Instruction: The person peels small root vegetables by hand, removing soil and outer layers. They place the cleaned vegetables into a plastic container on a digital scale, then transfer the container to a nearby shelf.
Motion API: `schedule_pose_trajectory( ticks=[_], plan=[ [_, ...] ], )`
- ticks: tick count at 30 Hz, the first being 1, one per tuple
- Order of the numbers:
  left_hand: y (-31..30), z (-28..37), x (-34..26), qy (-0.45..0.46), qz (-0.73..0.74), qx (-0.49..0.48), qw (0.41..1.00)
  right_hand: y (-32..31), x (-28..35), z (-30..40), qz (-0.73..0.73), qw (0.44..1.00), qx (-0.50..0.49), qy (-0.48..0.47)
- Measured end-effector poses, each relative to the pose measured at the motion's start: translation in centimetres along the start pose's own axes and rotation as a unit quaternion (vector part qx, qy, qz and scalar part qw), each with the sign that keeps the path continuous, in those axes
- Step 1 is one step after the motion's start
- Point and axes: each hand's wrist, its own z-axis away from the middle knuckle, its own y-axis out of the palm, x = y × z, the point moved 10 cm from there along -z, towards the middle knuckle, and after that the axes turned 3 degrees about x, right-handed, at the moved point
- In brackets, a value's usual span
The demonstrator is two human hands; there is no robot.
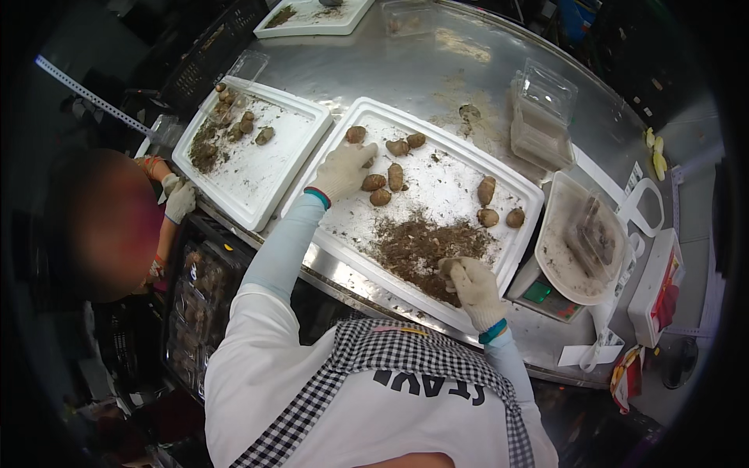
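Note:
A white foam tray (445, 131) lies before me with several small brown taro corms on it. My left hand (342, 169), in a pale knit glove, reaches over the tray's left part. Its fingertips are at a taro corm that is mostly covered, and whether they grip it is hidden. Beside that hand are a taro corm (355, 134) above and a pair (380, 197) below. My right hand (473, 289), gloved too, is curled at the edge of loose brown soil (418, 245); its palm side is hidden. More corms, one at the top (486, 191), lie toward the tray's right end.
At left, another foam tray (281, 175) holds corms and soil, with a co-worker's gloved hands (179, 202) beside it. A scale (553, 251) bearing a clear plastic container stands right, below stacked clear clamshells (541, 120). A crate of packed boxes (196, 292) sits lower left.

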Motion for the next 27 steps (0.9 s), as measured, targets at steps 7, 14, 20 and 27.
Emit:
schedule_pose_trajectory(
  ticks=[7, 14, 20, 27],
  plan=[
    [-1.1, 3.8, -1.1, -0.054, 0.071, 0.002, 0.996, 2.5, 2.6, -0.4, 0.131, 0.989, 0.06, -0.031],
    [0.6, 3.6, -1.1, -0.036, 0.031, -0.057, 0.997, 3.6, 0.8, -0.8, 0.053, 0.996, 0.073, -0.014],
    [0.5, 5.6, 1.0, -0.148, 0.152, -0.107, 0.971, 3.4, 2.1, -0.6, -0.051, 0.996, 0.075, 0.023],
    [0.5, 7.7, -5.2, -0.098, 0.106, -0.111, 0.983, 2.7, 0.3, -1.9, -0.144, 0.988, 0.02, 0.059]
  ],
)
